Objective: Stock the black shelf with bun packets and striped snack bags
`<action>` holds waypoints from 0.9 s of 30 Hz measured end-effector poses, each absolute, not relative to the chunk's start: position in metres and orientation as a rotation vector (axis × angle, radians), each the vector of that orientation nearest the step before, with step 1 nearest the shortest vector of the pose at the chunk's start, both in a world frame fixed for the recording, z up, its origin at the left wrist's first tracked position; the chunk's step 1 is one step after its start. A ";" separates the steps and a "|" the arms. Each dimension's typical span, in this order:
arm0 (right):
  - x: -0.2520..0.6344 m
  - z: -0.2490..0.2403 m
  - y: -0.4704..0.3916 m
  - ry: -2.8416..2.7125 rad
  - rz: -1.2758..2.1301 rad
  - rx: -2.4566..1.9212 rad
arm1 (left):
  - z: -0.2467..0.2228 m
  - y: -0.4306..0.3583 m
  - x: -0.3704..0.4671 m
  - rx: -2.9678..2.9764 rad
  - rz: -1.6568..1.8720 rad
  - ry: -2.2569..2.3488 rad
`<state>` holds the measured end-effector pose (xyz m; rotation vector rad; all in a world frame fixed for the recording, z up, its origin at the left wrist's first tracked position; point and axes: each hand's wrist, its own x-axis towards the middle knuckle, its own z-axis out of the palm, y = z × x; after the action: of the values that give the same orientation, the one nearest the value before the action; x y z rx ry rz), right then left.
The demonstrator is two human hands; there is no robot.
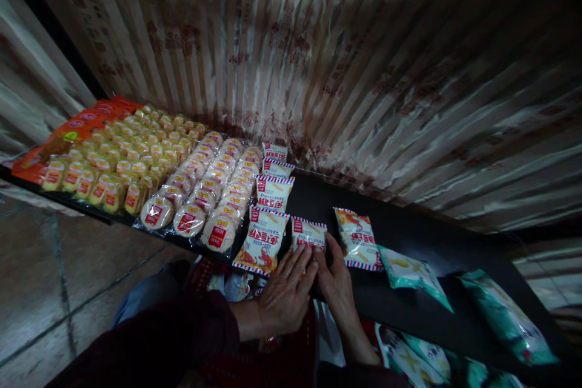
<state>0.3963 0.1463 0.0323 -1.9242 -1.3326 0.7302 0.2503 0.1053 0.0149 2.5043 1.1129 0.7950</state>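
Both my hands are on a small white snack bag (309, 231) with a striped edge, near the front edge of the black shelf (313, 194). My left hand (286, 291) lies over the bag's lower part with its fingers stretched out. Around the bag's right side, my right hand (335, 273) has its thumb and fingers bent against it. Just left lies a matching bag (262, 239), with more in a column behind it. Another white bag (358, 239) lies to the right of my right hand.
Rows of round wrapped crackers (219, 233), yellow packets (109, 191) and orange bags (77, 127) fill the shelf's left. Green bags (507, 315) lie at the right. More bags (409, 354) sit below the front edge. A pleated curtain (291, 42) hangs behind.
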 end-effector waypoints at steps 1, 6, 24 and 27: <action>0.396 0.033 0.147 -1.321 0.745 -1.912 | 0.014 0.107 0.250 2.506 0.815 1.112; 0.393 0.037 0.151 -1.103 0.842 -1.861 | 0.011 0.110 0.252 2.547 0.873 1.138; 0.395 0.059 0.171 -0.522 1.192 -1.499 | 0.033 0.125 0.258 2.556 0.810 1.124; 0.395 0.058 0.172 -0.507 1.216 -1.456 | 0.035 0.124 0.254 2.575 0.790 1.125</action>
<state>0.3955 0.1717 0.0578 -1.4561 -0.5067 1.2163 0.2543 0.1244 0.0347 2.5748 1.1250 0.7901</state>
